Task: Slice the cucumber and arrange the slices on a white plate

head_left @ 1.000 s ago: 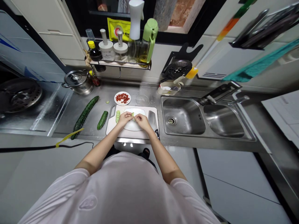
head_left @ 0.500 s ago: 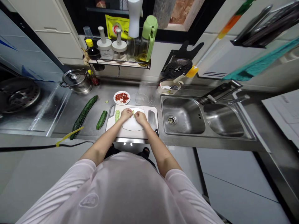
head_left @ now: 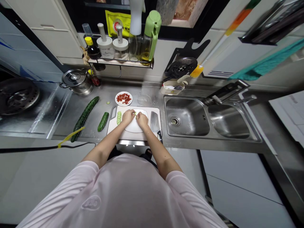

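Note:
My left hand point(head_left: 128, 117) and my right hand point(head_left: 142, 120) meet over a white plate point(head_left: 133, 127) that lies on a white cutting board point(head_left: 129, 135). Both hands pinch small pale green cucumber slices point(head_left: 135, 113) between their fingertips, fingers closed. A short row of cucumber slices point(head_left: 119, 117) lies on the board just left of my left hand. A cleaver point(head_left: 155, 124) rests on the board's right side, blade away from me, beside my right hand.
A half cucumber point(head_left: 103, 122) and a long whole cucumber point(head_left: 85, 114) lie left of the board. A small plate of red chilli pieces point(head_left: 123, 98) sits behind it. A double sink point(head_left: 209, 120) is on the right, a lidded pot point(head_left: 76, 81) at the back left.
Both hands have shifted slightly toward the back of the plate and drawn closer together, still pinching the slices. The view has tilted a little.

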`<action>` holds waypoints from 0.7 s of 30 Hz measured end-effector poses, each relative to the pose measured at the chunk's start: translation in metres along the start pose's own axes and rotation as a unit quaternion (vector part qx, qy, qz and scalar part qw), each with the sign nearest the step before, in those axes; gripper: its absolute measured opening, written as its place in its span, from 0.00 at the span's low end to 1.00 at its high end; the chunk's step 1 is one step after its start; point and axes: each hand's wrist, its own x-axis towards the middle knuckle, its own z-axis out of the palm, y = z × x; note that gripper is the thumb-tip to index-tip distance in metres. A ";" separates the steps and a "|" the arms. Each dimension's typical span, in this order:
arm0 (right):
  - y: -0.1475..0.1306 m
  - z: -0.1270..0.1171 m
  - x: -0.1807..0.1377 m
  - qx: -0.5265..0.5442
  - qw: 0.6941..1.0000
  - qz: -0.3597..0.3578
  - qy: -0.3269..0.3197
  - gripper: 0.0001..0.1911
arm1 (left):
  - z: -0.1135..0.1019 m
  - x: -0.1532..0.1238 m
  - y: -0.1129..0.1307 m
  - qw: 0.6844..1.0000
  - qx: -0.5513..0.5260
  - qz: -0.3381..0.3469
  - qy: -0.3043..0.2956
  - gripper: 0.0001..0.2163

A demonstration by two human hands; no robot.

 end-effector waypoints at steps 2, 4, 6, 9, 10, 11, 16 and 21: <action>0.000 -0.001 -0.002 -0.006 1.000 -0.005 0.000 0.14 | -0.002 -0.001 0.001 1.000 0.015 -0.001 -0.007 0.10; 0.000 -0.001 -0.005 -0.018 1.000 -0.024 0.008 0.15 | -0.002 -0.002 0.001 1.000 0.023 -0.011 -0.010 0.10; 0.000 0.000 -0.010 -0.041 0.998 -0.051 0.014 0.15 | 0.000 -0.002 0.001 1.000 0.027 -0.013 -0.009 0.10; 0.000 0.000 -0.015 -0.080 0.994 -0.077 -0.001 0.16 | 0.002 -0.003 0.000 0.999 0.034 -0.009 -0.005 0.10; -0.001 0.000 -0.016 -0.090 0.993 -0.080 -0.007 0.16 | 0.002 -0.004 0.000 0.999 0.039 -0.009 -0.004 0.10; -0.001 0.000 -0.017 -0.097 0.992 -0.081 -0.012 0.17 | 0.003 -0.005 0.000 0.999 0.045 -0.010 -0.004 0.11; -0.006 -0.001 -0.014 -0.112 0.990 -0.077 -0.027 0.18 | 0.004 -0.004 0.002 0.997 0.069 -0.012 0.006 0.11; -0.009 0.000 -0.007 -0.112 0.991 -0.067 -0.019 0.18 | 0.002 0.001 0.004 0.997 0.074 -0.017 0.007 0.12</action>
